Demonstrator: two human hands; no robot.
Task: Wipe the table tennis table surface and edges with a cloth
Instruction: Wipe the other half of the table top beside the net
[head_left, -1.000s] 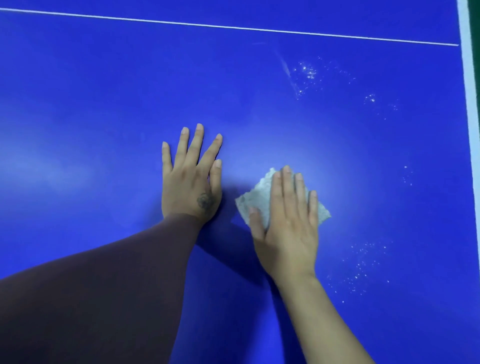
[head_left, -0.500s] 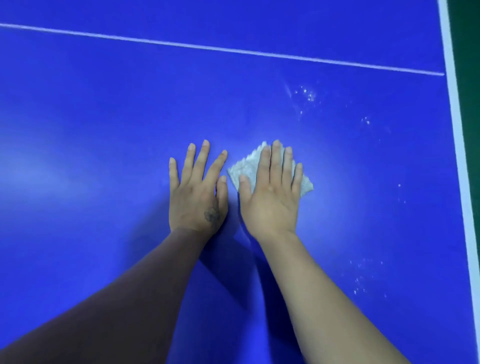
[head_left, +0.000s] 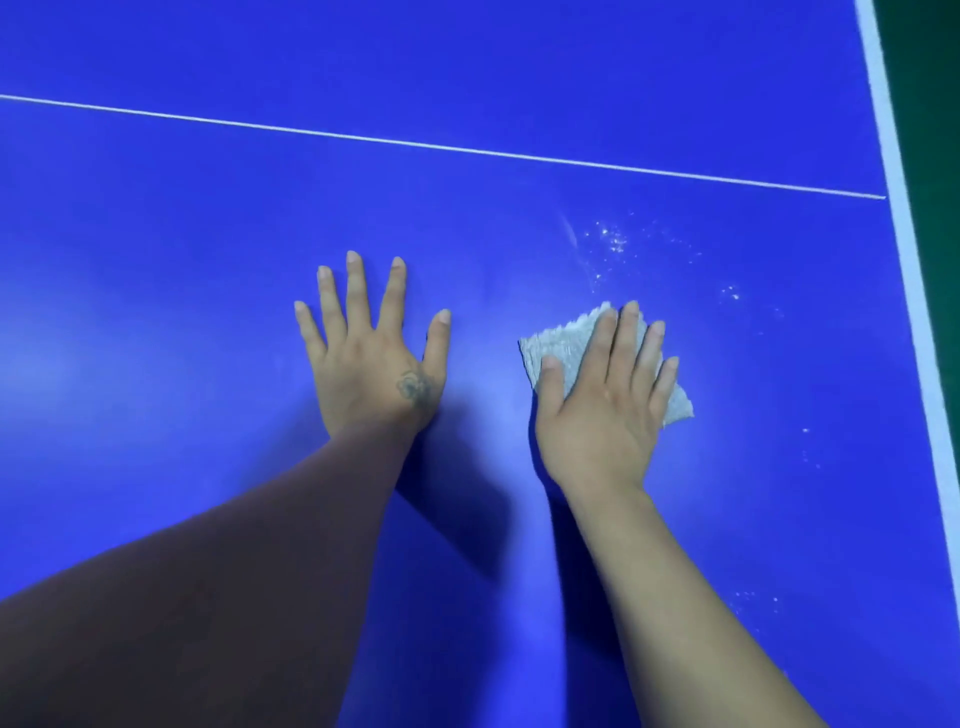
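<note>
Both hands are flat on the blue bench (head_left: 156, 260). The left hand (head_left: 371, 358) has its fingers spread, palm down straight on the surface, small tattoo near the thumb base, dark sleeve (head_left: 208, 587) up to the wrist. The right hand (head_left: 605, 400) presses straight fingers down on a crumpled whitish cloth (head_left: 558, 343), which pokes out on both sides of it. The hands sit apart. Beyond and right of the cloth there are white specks (head_left: 613, 241) scattered about. A thin white line (head_left: 415, 143) crosses the far side, meeting the white edge band (head_left: 906, 260) on the right.
</note>
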